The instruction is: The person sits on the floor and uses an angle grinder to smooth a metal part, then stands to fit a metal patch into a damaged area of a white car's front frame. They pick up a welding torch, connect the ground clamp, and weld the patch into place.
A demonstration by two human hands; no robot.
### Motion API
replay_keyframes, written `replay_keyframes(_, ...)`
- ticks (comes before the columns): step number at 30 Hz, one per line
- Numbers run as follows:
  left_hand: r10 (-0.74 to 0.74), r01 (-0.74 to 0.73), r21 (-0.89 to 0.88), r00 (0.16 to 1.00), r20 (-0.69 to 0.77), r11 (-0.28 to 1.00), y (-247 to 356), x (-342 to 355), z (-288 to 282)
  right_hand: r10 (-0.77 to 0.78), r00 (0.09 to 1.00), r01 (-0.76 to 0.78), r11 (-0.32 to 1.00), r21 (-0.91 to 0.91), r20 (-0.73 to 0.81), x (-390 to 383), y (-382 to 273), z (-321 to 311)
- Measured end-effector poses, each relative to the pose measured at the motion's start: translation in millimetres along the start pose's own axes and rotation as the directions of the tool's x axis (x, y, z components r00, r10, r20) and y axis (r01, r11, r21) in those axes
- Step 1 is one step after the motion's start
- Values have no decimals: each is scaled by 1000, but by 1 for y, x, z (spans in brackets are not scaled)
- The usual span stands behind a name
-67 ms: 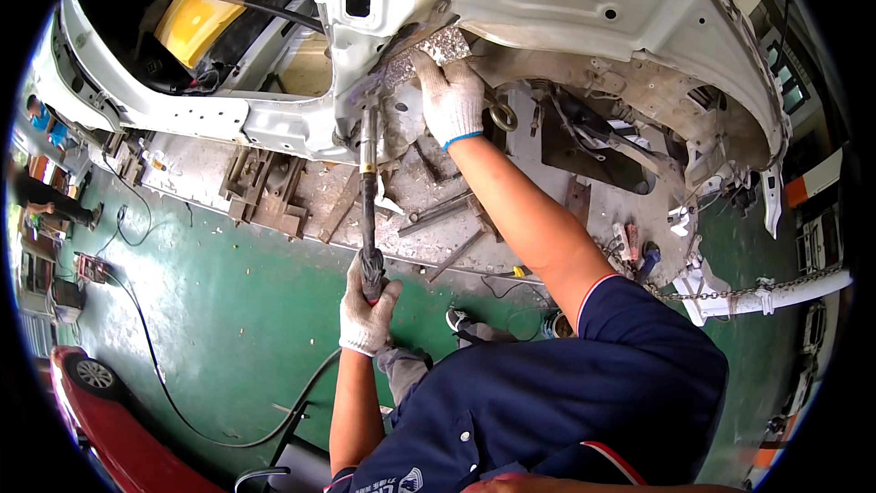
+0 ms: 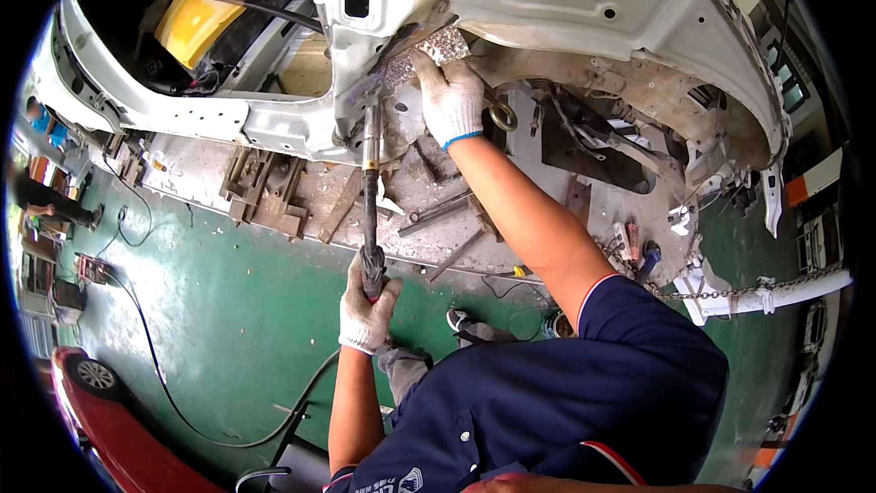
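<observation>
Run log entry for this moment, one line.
gloved left hand: gripping long tubular tool; gloved right hand: against speckled plate; tool tip: pointing toward car body

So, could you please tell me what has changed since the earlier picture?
Only slightly: the long tool in the left hand has its front end a touch further right. No grip was taken or released; the right hand stays at the speckled piece.

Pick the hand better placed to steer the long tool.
Left, probably: the left hand grips the long tool by its near end; the right hand is up at the speckled plate.
</observation>
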State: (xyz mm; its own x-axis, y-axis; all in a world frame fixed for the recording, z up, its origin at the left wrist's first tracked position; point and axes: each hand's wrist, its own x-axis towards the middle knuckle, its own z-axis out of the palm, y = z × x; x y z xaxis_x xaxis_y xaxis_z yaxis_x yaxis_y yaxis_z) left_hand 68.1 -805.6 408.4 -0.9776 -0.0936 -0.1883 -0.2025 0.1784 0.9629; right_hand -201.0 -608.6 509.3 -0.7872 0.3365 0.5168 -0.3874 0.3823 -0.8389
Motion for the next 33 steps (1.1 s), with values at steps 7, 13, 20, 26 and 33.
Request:
replay_keyframes(7,-47,41,128,998,41,991,44,32,-5,-68,998,68,997,37,-1,0,2,4)
replay_keyframes(13,-40,36,142,999,26,989,56,40,-7,-50,999,50,997,55,-12,-1,0,3)
replay_keyframes(20,-11,8,161,1000,17,987,47,45,-7,-87,996,87,996,18,-10,-4,-11,-3)
replay_keyframes(26,-10,7,175,1000,14,985,63,49,-3,-119,992,119,993,6,-40,-3,-12,-6)
replay_keyframes(33,85,-80,229,996,-14,970,39,61,-9,-87,996,87,996,24,-21,-5,-20,-5)
